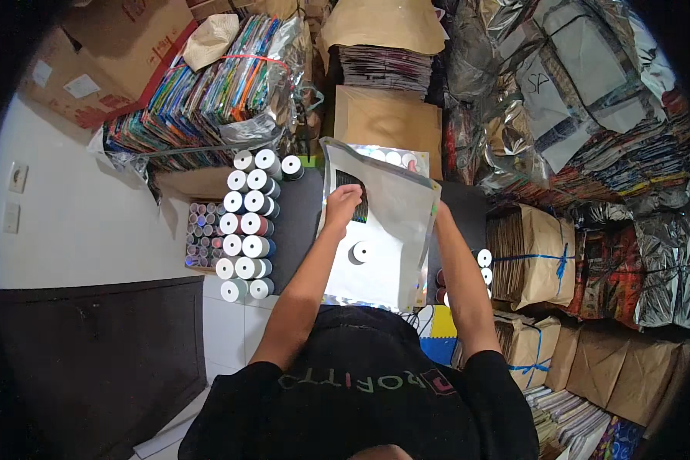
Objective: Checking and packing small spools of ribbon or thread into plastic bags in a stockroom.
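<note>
A large pale sheet with a translucent border [402,213] is raised over a white sheet [348,276] on the dark table. My left hand [344,208] is beside a dark striped patch [359,195], its fingers bent; whether it pinches anything I cannot tell. Most of my right hand is hidden behind the raised sheet's right side, with a fingertip [412,165] showing near the top edge. A round white-topped spool [363,251] stands in the middle of the white sheet. White discs show on a shiny sheet [422,158] at the back.
Rows of white-topped spools [256,224] line the table's left side, beside a box of small tubes [204,241]. More spools [484,259] stand at the right edge. A brown paper pack [385,118], stacked colourful packets [207,92] and wrapped bundles [546,253] surround the table [296,230].
</note>
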